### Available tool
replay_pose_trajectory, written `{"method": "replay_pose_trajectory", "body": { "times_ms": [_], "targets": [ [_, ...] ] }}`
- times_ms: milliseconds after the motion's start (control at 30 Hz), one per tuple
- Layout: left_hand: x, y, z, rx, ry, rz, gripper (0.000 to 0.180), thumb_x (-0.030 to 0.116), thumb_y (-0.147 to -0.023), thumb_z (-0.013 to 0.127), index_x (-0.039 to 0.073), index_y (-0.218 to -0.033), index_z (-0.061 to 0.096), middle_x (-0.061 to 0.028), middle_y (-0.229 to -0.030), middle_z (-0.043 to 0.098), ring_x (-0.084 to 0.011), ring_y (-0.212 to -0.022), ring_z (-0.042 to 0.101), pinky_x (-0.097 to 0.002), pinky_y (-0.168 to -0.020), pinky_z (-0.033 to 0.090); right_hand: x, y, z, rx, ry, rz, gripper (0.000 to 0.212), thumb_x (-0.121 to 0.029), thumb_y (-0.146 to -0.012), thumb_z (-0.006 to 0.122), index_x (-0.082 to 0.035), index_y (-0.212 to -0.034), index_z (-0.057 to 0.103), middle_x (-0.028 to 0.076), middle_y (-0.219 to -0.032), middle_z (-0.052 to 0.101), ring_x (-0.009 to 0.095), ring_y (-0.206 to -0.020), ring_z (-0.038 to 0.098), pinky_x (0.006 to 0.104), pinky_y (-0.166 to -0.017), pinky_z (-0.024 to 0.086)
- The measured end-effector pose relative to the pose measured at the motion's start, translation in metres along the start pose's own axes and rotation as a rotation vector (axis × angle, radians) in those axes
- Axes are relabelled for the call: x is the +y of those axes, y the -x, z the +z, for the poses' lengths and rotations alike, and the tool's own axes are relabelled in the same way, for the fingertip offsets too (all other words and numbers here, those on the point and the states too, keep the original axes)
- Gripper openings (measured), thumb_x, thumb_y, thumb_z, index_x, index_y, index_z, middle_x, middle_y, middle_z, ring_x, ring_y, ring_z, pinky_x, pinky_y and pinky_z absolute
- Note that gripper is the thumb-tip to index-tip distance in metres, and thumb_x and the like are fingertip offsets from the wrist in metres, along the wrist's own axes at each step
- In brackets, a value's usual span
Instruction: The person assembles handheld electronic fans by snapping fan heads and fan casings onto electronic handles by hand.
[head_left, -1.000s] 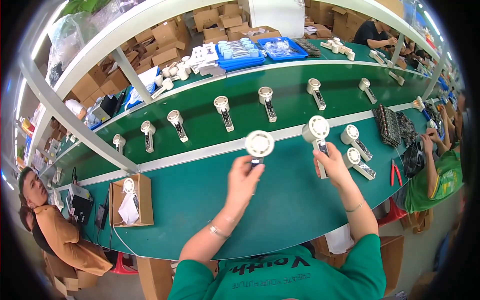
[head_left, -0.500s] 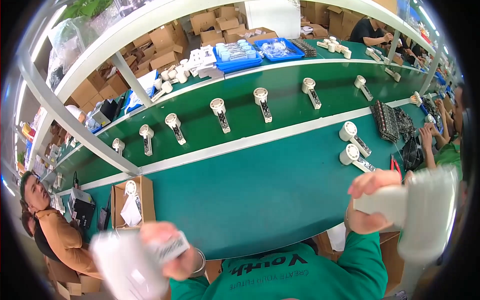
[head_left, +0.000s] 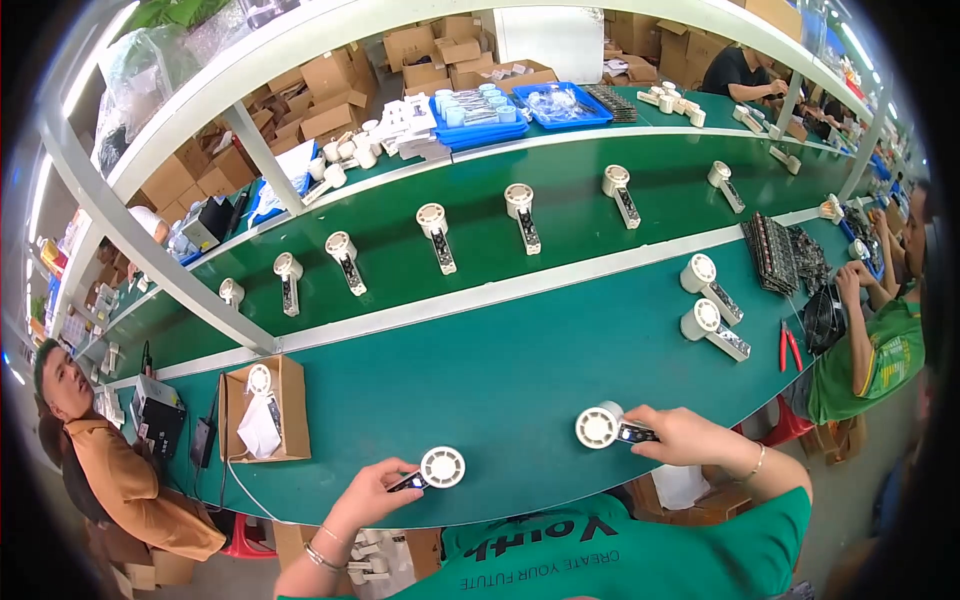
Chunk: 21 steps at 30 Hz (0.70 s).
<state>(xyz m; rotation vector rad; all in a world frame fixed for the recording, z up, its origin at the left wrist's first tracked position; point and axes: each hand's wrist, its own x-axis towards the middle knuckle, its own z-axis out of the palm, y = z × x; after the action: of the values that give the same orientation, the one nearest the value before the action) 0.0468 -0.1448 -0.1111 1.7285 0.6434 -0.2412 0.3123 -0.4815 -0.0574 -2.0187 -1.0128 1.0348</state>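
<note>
A white handheld fan (head_left: 441, 467) faces up at the near edge of the workbench (head_left: 450, 370), left of its middle, its handle pinched between the thumb and curled fingers of the left hand (head_left: 366, 495). A second white fan (head_left: 598, 427) lies farther right along that edge, its round head turned left; the right hand (head_left: 682, 437) is closed on its handle, thumb against fingers (whether either fan touches the surface, I cannot tell). Toward the workbench's right end, two more fans (head_left: 712, 287) (head_left: 712, 327) lie one behind the other, and red pliers (head_left: 790, 345) lie near the right edge. A cardboard box (head_left: 292, 408) stands at the left end, holding another fan (head_left: 259, 378). Beyond the far edge's white rail (head_left: 480, 293), a row of similar fans (head_left: 436, 236) lies on a green belt (head_left: 395, 250).
</note>
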Motion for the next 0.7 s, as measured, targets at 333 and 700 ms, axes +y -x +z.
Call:
{"method": "replay_pose_trajectory", "body": {
  "times_ms": [333,700],
  "targets": [
    [0.027,0.032,-0.007,-0.028,-0.362,0.153,0.034,0.014,-0.071,0.071,0.005,-0.103,0.062,-0.0066,-0.093,0.065,-0.0151,-0.083,0.062,-0.0267,-0.075,0.048,-0.016,0.006,-0.016,-0.156,0.085,-0.162,0.041,-0.028,-0.082,0.058,-0.009,-0.116,0.047,0.016,-0.084,0.063,0.033,-0.073,0.06,0.0396,-0.065,0.048],
    [0.033,0.044,-0.011,-0.051,-0.295,0.251,0.034,0.022,-0.068,0.072,0.012,-0.099,0.064,-0.0088,-0.088,0.065,-0.0282,-0.076,0.062,-0.0306,-0.069,0.049,-0.017,0.002,-0.02,-0.145,0.308,-0.163,0.039,-0.026,-0.078,0.062,-0.012,-0.112,0.052,0.013,-0.085,0.062,0.031,-0.072,0.06,0.038,-0.063,0.048]
  ]
}}
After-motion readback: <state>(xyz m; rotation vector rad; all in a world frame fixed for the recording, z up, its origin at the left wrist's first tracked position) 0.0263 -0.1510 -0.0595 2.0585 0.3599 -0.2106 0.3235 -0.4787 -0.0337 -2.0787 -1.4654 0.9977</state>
